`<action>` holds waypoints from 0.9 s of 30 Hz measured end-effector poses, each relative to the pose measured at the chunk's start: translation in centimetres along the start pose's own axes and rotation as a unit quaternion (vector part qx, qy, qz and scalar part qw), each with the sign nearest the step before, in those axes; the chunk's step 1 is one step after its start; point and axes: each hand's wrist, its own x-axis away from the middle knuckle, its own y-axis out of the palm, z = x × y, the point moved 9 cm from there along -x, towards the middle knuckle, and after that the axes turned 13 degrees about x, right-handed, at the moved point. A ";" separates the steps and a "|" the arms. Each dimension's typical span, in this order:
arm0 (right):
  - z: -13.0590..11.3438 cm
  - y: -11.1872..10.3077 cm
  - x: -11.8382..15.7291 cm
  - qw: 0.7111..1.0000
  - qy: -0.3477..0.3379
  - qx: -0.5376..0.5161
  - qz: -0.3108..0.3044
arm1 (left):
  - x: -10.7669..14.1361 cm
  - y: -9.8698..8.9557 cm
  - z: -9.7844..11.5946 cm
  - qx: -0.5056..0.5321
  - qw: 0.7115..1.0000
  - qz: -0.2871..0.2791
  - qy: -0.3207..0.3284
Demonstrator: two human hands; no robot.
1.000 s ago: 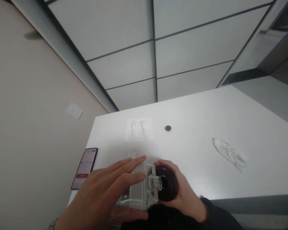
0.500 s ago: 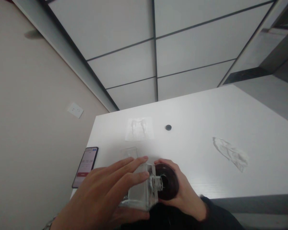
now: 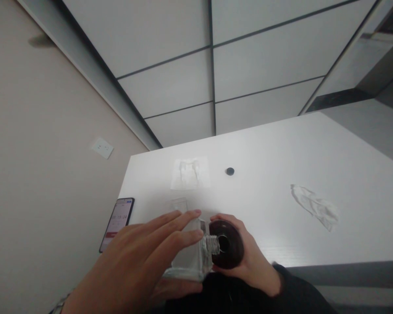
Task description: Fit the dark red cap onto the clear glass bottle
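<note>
A clear, square-sided glass bottle point(image 3: 191, 257) lies tilted on its side in my left hand point(image 3: 147, 253), its threaded neck pointing right. The neck reaches the open mouth of a dark red-brown round bottle point(image 3: 231, 250), which my right hand point(image 3: 252, 257) grips from the right side. Whether the two rims touch I cannot tell. My left fingers stretch over the top of the glass bottle, with more of the hand beneath it. Any liquid passing between the bottles is too indistinct to make out.
On the white table point(image 3: 265, 161) lie a small dark cap point(image 3: 230, 171), a clear packet point(image 3: 190, 173) holding pale items, and a crumpled white cloth point(image 3: 314, 206). A phone point(image 3: 117, 222) rests at the left edge. Behind the hands is a clear plastic piece point(image 3: 179, 204).
The glass bottle's neck has shifted slightly left and up in view, along with both hands. The whole scene sits a little higher. Both bottles are still held.
</note>
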 end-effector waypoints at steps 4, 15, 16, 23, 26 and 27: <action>-0.1 -0.1 0.0 1.000 -0.002 0.000 -0.001 | 0.1 0.2 0.0 -0.004 1.000 -0.006 -0.003; -0.2 0.0 -0.2 1.000 -0.011 -0.017 0.010 | -0.4 0.5 0.2 -0.004 0.999 -0.038 -0.005; -0.2 0.0 -0.2 1.000 -0.010 -0.016 0.009 | -0.4 0.5 0.2 -0.003 0.999 -0.038 -0.005; -0.3 -0.1 -0.1 1.000 -0.014 -0.007 0.008 | -0.8 0.3 0.4 -0.020 0.999 -0.032 0.004; -0.4 -0.1 -0.1 1.000 -0.018 -0.007 0.010 | -0.9 0.2 0.5 -0.018 0.999 -0.035 0.004; -0.4 -0.1 -0.2 1.000 -0.019 -0.007 0.010 | -0.9 0.1 0.6 -0.016 0.999 -0.034 0.005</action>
